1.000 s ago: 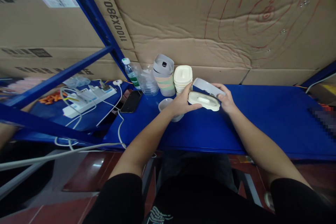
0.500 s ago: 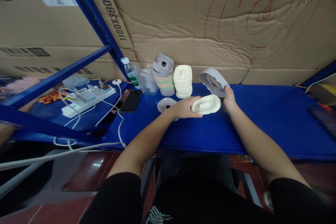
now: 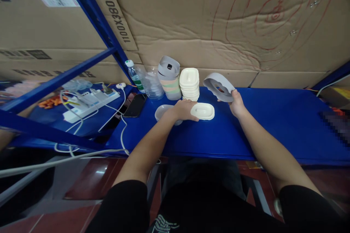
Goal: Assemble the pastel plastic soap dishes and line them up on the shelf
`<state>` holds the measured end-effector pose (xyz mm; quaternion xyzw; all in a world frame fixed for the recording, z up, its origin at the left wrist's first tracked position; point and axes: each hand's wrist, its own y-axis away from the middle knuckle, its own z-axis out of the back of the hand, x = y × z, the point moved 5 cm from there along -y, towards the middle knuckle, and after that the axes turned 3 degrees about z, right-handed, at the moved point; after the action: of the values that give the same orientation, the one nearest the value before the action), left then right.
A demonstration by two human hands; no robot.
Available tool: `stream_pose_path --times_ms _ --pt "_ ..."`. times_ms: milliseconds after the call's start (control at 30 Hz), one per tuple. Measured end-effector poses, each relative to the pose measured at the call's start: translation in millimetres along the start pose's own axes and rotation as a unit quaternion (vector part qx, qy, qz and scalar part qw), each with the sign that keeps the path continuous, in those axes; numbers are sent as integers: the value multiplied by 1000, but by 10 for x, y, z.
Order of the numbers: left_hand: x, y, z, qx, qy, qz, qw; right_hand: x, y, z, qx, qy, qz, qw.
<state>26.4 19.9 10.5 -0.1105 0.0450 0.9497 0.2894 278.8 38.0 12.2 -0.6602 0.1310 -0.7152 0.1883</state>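
Here's my left hand [image 3: 185, 109] clamped on the cream lid's [image 3: 204, 111] left end, low at the tabletop [image 3: 276, 116], cream stack [image 3: 189, 83] close behind. My right hand [image 3: 237, 105] pinches the grey ring [image 3: 226, 83] by its rim. Both look light, smooth, fairly stiff; ends grip best. Tabletop stretches rightward, front edge nearer me.

Both hands [image 3: 210, 108] forward, forearms converging
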Motion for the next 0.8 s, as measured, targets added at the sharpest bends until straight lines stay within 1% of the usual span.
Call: stream_pose_path --times_ms 100,167,300,400,467,567,633,700,733,800 --pt "18 87 113 10 -29 22 999 -29 12 10 10 9 3 1000" --pt "71 148 176 25 -52 43 997 -6 22 0 17 22 2 1000" --pt "263 252 263 56 -75 99 991 125 25 -29 53 61 3 997" --pt "428 299 304 63 -73 137 986 222 -7 21 81 109 4 991" --pt "534 312 323 62 -73 157 983 273 -45 125 70 139 10 988" --pt "670 312 338 63 -87 187 976 322 -100 347 28 174 18 984" --pt "721 307 344 65 -95 199 973 330 -117 510 3 199 10 980" --pt "711 298 349 59 -89 190 976 325 -116 663 -3 229 -4 973" --pt "676 291 350 51 -80 174 980 317 -109 730 6 245 -12 969" --pt "557 268 342 31 -58 131 989 291 -89 836 51 280 -22 958"
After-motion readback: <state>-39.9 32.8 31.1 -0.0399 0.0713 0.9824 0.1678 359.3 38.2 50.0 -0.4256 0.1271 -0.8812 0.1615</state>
